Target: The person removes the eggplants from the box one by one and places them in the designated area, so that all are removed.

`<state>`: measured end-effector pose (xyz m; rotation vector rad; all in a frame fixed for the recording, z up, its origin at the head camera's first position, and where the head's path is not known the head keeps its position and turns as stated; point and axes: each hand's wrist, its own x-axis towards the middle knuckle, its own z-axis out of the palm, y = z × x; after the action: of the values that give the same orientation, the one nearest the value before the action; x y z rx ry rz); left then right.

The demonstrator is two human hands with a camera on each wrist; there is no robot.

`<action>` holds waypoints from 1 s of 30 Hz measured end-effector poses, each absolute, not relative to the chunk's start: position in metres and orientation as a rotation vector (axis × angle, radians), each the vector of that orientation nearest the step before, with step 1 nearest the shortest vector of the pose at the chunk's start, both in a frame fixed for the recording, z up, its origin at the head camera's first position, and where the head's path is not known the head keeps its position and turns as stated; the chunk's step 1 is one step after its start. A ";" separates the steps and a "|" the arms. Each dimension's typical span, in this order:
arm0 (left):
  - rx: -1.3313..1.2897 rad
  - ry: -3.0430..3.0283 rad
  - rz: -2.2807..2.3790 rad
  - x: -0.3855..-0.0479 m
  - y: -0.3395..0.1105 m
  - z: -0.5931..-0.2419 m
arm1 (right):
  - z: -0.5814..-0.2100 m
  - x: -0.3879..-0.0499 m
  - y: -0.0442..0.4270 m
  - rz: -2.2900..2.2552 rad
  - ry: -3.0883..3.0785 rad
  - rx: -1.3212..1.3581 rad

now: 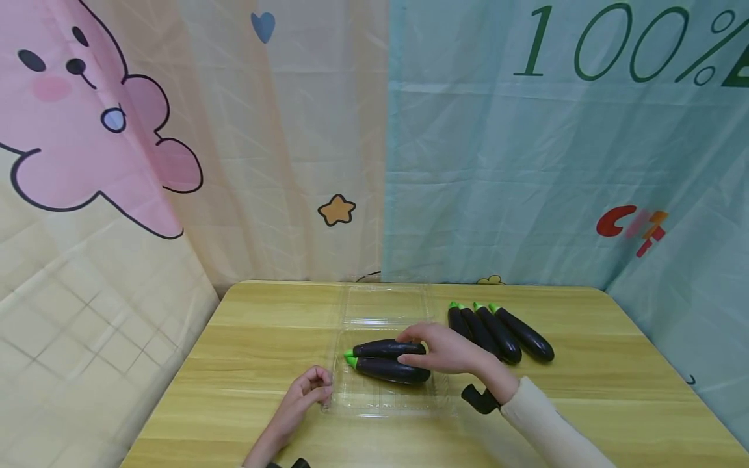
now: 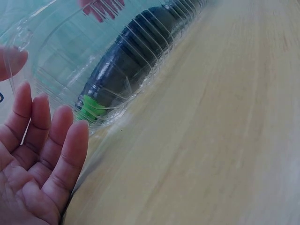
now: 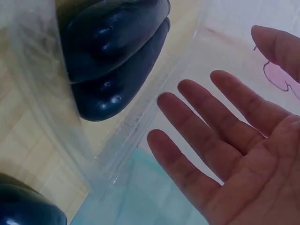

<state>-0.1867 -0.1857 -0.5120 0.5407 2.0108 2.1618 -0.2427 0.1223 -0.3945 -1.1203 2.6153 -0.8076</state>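
Note:
A clear plastic clamshell box point(image 1: 380, 400) lies on the table with its lid point(image 1: 386, 304) folded back. In its base two dark purple eggplants point(image 1: 391, 370) lie side by side, green stems to the left. At the box's left edge, my left hand point(image 1: 304, 396) pinches the rim between thumb and fingers. The left wrist view shows these fingers point(image 2: 61, 145) along the outer wall, and an eggplant point(image 2: 124, 61) through the ribbed plastic. Over the blunt right ends of the eggplants is my right hand point(image 1: 441, 348). Its fingers point(image 3: 197, 122) are spread and hold nothing in the right wrist view.
Several more eggplants point(image 1: 506, 335) lie in a row to the right of the box, stems toward the back. The wooden table point(image 1: 246, 344) ends at a hanging curtain point(image 1: 497, 162) behind it. Black wrist straps point(image 1: 480, 398) sit on both arms.

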 end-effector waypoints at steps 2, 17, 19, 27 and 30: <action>0.545 2.010 2.161 -0.187 -0.186 -0.512 | -0.393 -0.243 0.120 -0.786 2.601 -1.121; 0.550 2.013 2.158 -0.186 -0.186 -0.512 | -0.396 -0.250 0.103 -0.548 2.625 -1.152; 0.549 2.015 2.158 -0.186 -0.186 -0.512 | -0.395 -0.250 0.100 -0.502 2.643 -1.152; 0.545 2.011 2.157 -0.187 -0.186 -0.512 | -0.393 -0.251 0.091 -0.364 2.698 -1.090; 0.551 2.010 2.159 -0.187 -0.186 -0.512 | -0.395 -0.252 0.088 -0.289 2.729 -1.066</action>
<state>-0.1869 -0.1857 -0.5120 0.5513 2.0105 2.1587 -0.2518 0.0876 -0.3953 -1.0665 2.7288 -0.2892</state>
